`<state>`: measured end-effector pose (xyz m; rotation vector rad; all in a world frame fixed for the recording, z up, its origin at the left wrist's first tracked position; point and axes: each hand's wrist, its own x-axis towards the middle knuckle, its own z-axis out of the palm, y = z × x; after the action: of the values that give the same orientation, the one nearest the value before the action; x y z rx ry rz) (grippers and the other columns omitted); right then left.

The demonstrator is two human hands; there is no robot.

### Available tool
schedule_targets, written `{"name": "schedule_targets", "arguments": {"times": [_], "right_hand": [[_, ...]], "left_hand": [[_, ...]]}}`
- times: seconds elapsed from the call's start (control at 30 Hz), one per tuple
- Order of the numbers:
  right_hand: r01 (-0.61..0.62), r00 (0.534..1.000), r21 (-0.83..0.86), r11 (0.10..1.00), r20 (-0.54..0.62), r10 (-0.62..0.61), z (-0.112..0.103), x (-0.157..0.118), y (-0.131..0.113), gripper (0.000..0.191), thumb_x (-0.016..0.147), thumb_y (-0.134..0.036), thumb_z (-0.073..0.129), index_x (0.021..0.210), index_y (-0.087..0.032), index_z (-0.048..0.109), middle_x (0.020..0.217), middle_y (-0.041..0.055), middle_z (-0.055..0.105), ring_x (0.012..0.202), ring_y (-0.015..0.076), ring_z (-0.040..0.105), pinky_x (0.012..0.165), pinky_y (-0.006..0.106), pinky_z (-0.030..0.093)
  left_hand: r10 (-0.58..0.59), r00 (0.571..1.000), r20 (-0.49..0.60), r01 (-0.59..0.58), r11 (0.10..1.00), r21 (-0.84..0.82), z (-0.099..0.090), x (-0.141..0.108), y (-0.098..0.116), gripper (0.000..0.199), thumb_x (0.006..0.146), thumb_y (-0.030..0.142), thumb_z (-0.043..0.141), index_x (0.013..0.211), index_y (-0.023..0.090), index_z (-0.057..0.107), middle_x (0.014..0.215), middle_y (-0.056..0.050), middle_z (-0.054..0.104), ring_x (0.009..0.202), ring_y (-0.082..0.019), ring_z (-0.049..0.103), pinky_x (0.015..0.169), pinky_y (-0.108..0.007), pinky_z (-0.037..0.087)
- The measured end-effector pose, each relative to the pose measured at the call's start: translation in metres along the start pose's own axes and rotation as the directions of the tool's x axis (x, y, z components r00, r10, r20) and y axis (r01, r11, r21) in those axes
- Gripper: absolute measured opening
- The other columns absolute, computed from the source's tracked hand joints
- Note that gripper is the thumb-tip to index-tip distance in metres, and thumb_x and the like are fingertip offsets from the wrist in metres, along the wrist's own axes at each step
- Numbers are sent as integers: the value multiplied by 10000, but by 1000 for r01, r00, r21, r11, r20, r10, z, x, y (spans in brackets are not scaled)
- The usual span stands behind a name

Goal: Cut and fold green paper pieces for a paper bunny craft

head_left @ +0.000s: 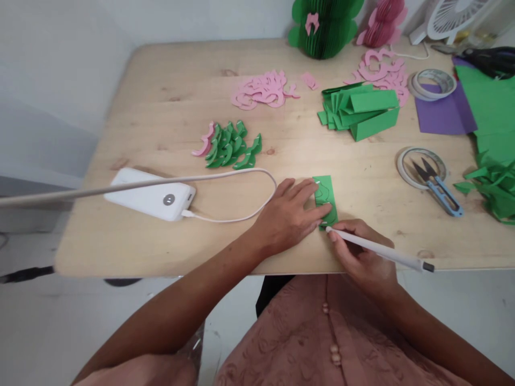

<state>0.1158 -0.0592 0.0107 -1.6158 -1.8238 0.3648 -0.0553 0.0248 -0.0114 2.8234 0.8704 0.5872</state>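
Note:
A small green paper strip [325, 188] with curved outlines drawn on it lies near the table's front edge. My left hand [287, 217] rests beside it, fingers spread, with fingertips pressing on its left side. In my right hand [364, 257] is a white pen [378, 247], its tip at the strip's lower end and its dark end pointing right. Beyond my left hand, a cluster of green cut pieces [229, 145] sits with a pink piece [206, 140] at its left.
A white power bank [148, 194] with a cable lies left. Behind are pink cutouts [263, 90] and folded green paper [358, 110]. Right are tape rolls [434, 84], blue snips [444, 197], purple paper [444, 115] and green scraps [499, 193]. Green honeycomb paper [325, 27] stands at the back.

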Motion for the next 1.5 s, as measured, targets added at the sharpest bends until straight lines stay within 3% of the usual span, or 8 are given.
{"name": "schedule_targets", "arguments": {"times": [1.5], "right_hand": [[1, 1000, -2, 1000, -11, -1, 2, 0, -1, 70, 842, -248, 568, 809, -212, 619, 714, 13, 705, 605, 151, 652, 573, 275, 525]], "left_hand": [[5, 1000, -9, -5, 1000, 6, 1, -1, 0, 248, 911, 283, 506, 1126, 256, 628, 1230, -139, 554, 1234, -273, 481, 1014, -459, 358]]}}
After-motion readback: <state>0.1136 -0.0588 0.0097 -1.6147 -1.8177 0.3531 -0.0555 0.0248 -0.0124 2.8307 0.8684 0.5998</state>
